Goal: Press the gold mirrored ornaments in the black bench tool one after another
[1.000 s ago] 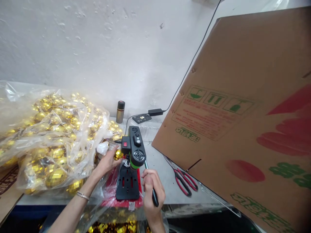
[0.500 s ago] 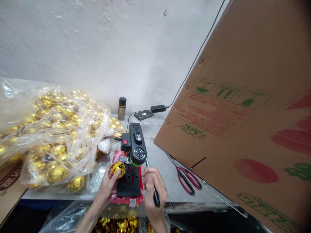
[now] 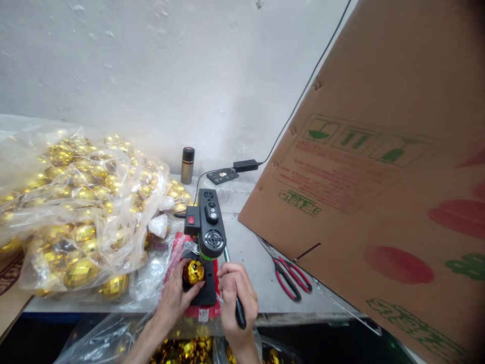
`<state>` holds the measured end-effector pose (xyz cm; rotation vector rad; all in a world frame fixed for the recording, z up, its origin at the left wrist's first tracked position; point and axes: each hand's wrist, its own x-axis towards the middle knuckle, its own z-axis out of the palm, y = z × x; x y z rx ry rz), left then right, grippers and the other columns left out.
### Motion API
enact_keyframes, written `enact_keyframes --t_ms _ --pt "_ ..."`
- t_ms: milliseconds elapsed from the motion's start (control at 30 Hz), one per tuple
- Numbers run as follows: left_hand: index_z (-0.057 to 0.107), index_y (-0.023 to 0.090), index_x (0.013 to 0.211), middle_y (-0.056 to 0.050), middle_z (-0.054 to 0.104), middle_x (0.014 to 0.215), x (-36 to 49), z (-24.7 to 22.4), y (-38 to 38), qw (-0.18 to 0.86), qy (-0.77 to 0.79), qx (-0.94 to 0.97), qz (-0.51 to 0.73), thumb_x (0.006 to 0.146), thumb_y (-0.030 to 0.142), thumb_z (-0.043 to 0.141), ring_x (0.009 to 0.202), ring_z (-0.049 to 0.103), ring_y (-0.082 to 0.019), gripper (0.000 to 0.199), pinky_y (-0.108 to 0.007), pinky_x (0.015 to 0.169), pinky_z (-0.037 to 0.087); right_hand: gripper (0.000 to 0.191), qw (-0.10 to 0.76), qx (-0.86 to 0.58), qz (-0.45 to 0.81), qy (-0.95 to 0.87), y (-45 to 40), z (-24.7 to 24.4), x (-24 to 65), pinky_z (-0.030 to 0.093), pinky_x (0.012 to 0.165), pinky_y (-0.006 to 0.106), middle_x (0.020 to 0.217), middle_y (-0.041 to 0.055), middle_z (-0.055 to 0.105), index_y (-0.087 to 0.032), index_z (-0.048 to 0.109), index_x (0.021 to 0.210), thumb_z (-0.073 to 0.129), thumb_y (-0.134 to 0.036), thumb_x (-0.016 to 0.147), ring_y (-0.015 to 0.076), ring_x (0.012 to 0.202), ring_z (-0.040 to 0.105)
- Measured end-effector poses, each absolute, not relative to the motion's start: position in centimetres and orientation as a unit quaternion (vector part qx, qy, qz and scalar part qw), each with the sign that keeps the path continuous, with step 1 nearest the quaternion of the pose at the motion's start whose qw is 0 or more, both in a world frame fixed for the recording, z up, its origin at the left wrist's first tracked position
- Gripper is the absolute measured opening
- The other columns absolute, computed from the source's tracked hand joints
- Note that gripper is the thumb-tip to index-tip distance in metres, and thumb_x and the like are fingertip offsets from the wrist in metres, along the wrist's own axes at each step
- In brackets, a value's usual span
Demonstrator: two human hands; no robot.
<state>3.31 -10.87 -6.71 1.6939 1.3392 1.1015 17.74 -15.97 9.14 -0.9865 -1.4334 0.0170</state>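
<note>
A small gold mirror ball (image 3: 195, 272) is between the thumb and fingers of my left hand (image 3: 175, 296), over the black base plate (image 3: 206, 297) of a small bench drill press (image 3: 212, 222). The drill's black head, with round vents and a green ring, stands just above and behind the ball; its tip is hidden. My right hand (image 3: 238, 298) is wrapped round the black-gripped lever (image 3: 240, 313) at the drill's right side. Red plastic (image 3: 174, 247) lies under the base.
Clear bags of gold mirror balls (image 3: 87, 217) fill the left. Red-handled scissors (image 3: 291, 275) lie right, beside a large leaning cardboard box (image 3: 359, 177). Behind the drill stand a dark-capped bottle (image 3: 187, 166), a phone-like black slab (image 3: 223, 175) and a power adapter (image 3: 246, 165). Below the table edge are more gold pieces (image 3: 184, 350).
My left hand has brought the ball right and slightly down, over the base plate under the drill head. My right hand stays on the lever. The view has shifted slightly.
</note>
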Motion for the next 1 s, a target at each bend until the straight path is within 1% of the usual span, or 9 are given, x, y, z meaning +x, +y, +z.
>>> enact_keyframes --t_ms 233,400,533,667,733,900,1000 --pt "0.063 0.023 0.131 -0.019 0.077 0.129 3.0 -7.7 -12.0 0.339 0.518 0.663 0.42 0.082 0.046 0.079 0.12 0.074 -0.042 0.056 -0.06 0.104 0.06 0.033 0.641 -0.444 0.011 -0.626 -16.1 9.1 17.6 0.05 0.063 0.023 0.076 -0.001 0.06 -0.024 0.052 0.08 0.04 -0.012 0.108 0.0124 0.07 0.064" --pt "0.066 0.022 0.132 -0.018 0.078 0.126 2.9 -6.7 -11.8 0.341 0.491 0.703 0.385 0.084 0.045 0.077 0.117 0.074 -0.041 0.055 -0.057 0.102 0.061 0.033 0.638 -0.449 0.009 -0.626 -16.2 9.1 17.6 0.05 0.062 0.024 0.076 -0.0003 0.06 -0.024 0.053 0.08 0.041 -0.011 0.108 0.0131 0.071 0.064" --pt "0.067 0.021 0.132 -0.017 0.077 0.12 3.6 -6.0 -10.8 0.306 0.5 0.718 0.375 0.085 0.044 0.076 0.112 0.074 -0.04 0.054 -0.056 0.1 0.06 0.034 0.631 -0.448 0.003 -0.633 -16.3 9.2 17.7 0.051 0.062 0.024 0.076 0.0002 0.06 -0.024 0.053 0.079 0.04 -0.012 0.109 0.0137 0.071 0.065" --pt "0.069 0.021 0.127 -0.013 0.076 0.116 4.0 -6.2 -10.2 0.262 0.503 0.739 0.364 0.085 0.04 0.076 0.111 0.07 -0.038 0.047 -0.056 0.101 0.056 0.034 0.628 -0.446 0.007 -0.637 -16.3 9.2 17.9 0.051 0.062 0.024 0.076 0.0001 0.059 -0.023 0.053 0.08 0.04 -0.011 0.108 0.0135 0.071 0.064" --pt "0.068 0.021 0.125 -0.012 0.075 0.115 4.0 -6.3 -10.1 0.253 0.495 0.752 0.354 0.085 0.038 0.076 0.11 0.069 -0.036 0.044 -0.054 0.099 0.055 0.032 0.629 -0.446 0.013 -0.637 -16.4 8.9 18.0 0.05 0.063 0.023 0.077 -0.0003 0.06 -0.023 0.053 0.081 0.04 -0.01 0.107 0.0126 0.071 0.064" --pt "0.067 0.022 0.128 -0.01 0.074 0.114 3.8 -6.4 -10.3 0.252 0.486 0.763 0.344 0.085 0.035 0.078 0.107 0.067 -0.034 0.047 -0.049 0.096 0.054 0.028 0.625 -0.448 0.031 -0.639 -16.6 7.4 18.2 0.051 0.067 0.024 0.083 0.0003 0.062 -0.023 0.054 0.085 0.041 -0.008 0.105 0.0126 0.074 0.065" --pt "0.066 0.023 0.129 -0.01 0.073 0.113 3.8 -6.4 -10.4 0.261 0.482 0.764 0.338 0.086 0.034 0.077 0.107 0.066 -0.034 0.046 -0.047 0.095 0.053 0.028 0.623 -0.454 0.016 -0.637 -16.6 6.9 18.3 0.05 0.065 0.025 0.082 0.0006 0.064 -0.023 0.054 0.085 0.04 -0.01 0.105 0.0133 0.071 0.065"
